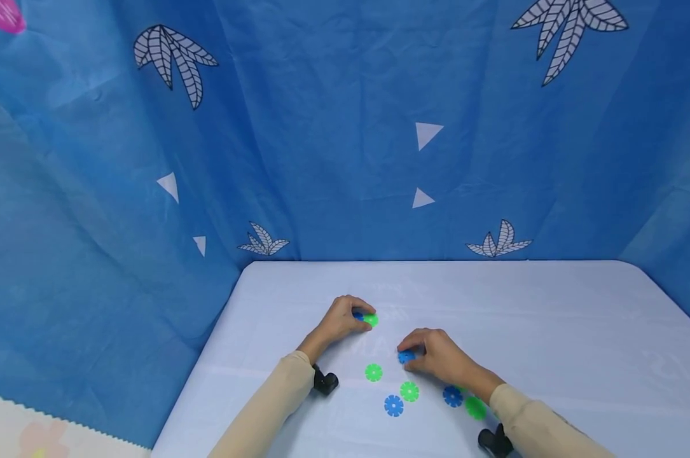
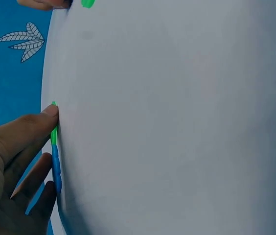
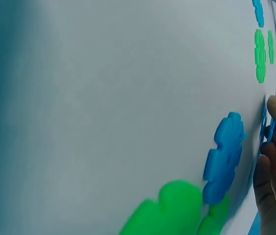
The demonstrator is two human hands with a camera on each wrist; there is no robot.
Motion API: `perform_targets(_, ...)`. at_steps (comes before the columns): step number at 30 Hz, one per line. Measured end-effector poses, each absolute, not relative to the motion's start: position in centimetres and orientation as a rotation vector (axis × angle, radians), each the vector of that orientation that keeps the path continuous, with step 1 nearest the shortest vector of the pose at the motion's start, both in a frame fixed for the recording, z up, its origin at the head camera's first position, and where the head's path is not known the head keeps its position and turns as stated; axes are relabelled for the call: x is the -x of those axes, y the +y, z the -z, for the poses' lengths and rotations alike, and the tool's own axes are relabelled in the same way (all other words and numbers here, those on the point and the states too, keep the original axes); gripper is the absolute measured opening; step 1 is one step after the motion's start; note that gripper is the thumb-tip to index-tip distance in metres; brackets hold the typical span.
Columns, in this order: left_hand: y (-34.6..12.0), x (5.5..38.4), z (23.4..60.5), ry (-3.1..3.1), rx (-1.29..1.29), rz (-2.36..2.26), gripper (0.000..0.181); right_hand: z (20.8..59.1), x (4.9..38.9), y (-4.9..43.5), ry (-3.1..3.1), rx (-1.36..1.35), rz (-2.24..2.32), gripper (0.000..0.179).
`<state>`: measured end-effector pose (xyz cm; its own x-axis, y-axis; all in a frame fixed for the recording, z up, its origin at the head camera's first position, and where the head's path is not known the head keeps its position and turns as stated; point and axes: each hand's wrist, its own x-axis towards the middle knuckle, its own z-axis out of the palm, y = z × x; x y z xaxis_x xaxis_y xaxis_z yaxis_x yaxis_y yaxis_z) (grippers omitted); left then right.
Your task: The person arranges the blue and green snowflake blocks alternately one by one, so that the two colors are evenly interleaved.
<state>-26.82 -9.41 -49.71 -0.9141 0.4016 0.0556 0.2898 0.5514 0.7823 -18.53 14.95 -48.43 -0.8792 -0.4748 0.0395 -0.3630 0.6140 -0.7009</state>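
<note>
My left hand (image 1: 339, 318) pinches a green notched disc (image 1: 371, 320) between thumb and fingers, low over the white table. A blue notched disc (image 1: 358, 315) sits edge to edge with the green one, inside the curve of the same hand. Seen edge-on in the left wrist view, the green disc (image 2: 54, 137) and blue disc (image 2: 56, 169) form one line. Nearer the front, my right hand (image 1: 444, 357) holds another blue notched disc (image 1: 406, 357) by its edges, thumb on the near side. Part of that disc is hidden by the fingers.
Loose on the table (image 1: 551, 331) lie green discs (image 1: 373, 372) and blue discs (image 1: 393, 405), several in all. Some are beside my right wrist, where a blue disc (image 1: 453, 395) and a green disc (image 1: 475, 408) lie close together. A blue curtain (image 1: 345, 159) hangs behind the table.
</note>
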Motion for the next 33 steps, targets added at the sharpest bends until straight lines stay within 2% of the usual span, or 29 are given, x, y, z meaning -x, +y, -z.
perform_targets(14, -9.4, 26.8, 49.5, 2.630, -0.612, -1.295, 0.027, 48.7, 19.5, 13.2, 2.764, 0.590, 1.165, 0.030)
perform_targets(33, -9.5, 27.1, 49.8, 2.619, -0.603, -1.336, 0.027, 48.4, 22.4, 10.4, 2.883, 0.413, 1.184, 0.029)
